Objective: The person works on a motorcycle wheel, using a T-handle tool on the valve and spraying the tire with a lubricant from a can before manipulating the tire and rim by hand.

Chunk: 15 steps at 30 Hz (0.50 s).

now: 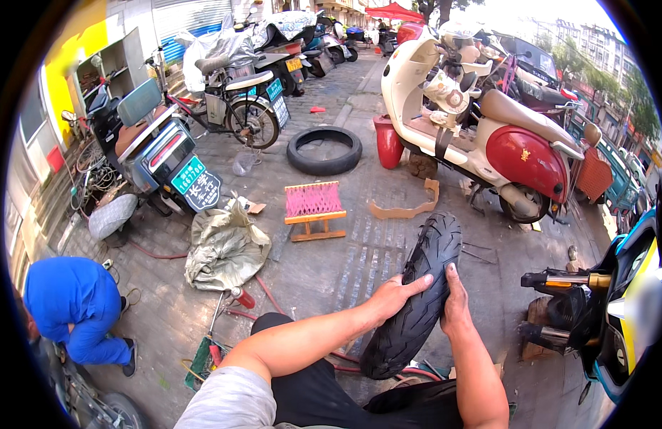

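A black scooter tyre (421,309) with a grooved tread stands upright, tilted, in front of my knees. My left hand (397,297) grips its left side, the thumb stretched over the tread and the other fingers hidden behind it. On the opposite side my right hand (456,304) presses against the sidewall, its fingertips partly out of sight. The lower end of the tyre comes down between my legs, near red hoses (420,372) on the ground. Ahead of my left arm is a low wooden stool (314,207) with a pink woven seat.
Another tyre (324,170) lies flat beyond the stool. A red and cream scooter (524,154) stands far right; a motorcycle front without its wheel (588,300) is at right. A crumpled grey sheet (227,247), a green tool tray (199,363) and a crouching person in blue (75,300) are left.
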Available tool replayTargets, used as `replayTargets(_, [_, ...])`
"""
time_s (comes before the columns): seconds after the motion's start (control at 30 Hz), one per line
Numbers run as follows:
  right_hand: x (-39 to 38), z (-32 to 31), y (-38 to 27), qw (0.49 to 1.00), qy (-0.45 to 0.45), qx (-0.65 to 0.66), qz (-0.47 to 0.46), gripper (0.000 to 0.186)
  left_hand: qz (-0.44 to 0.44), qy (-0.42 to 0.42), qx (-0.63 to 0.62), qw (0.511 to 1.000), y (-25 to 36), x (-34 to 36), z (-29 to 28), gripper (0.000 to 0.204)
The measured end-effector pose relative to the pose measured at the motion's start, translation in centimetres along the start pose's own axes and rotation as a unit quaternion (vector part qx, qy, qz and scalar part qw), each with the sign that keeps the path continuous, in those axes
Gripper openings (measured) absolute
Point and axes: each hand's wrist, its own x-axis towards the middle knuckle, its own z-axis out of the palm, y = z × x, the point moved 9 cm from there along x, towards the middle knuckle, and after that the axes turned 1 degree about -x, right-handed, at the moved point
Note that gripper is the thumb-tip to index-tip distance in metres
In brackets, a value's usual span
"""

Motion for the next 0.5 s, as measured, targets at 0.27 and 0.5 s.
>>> replayTargets(0.27, [3.4, 0.3, -3.1, 0.996, 0.039, -0.074, -0.026, 0.101, 0.093, 0.149, 0.124, 0.977, 1.6, 4.7, -1.9, 0.067])
replayTargets(0.5, [3.7, 2.2, -6.0, 0.990, 0.058, -0.101, -0.081, 0.090, 0.178, 0.140, 0.116, 0.967, 4.6, 4.0, -1.6, 0.066])
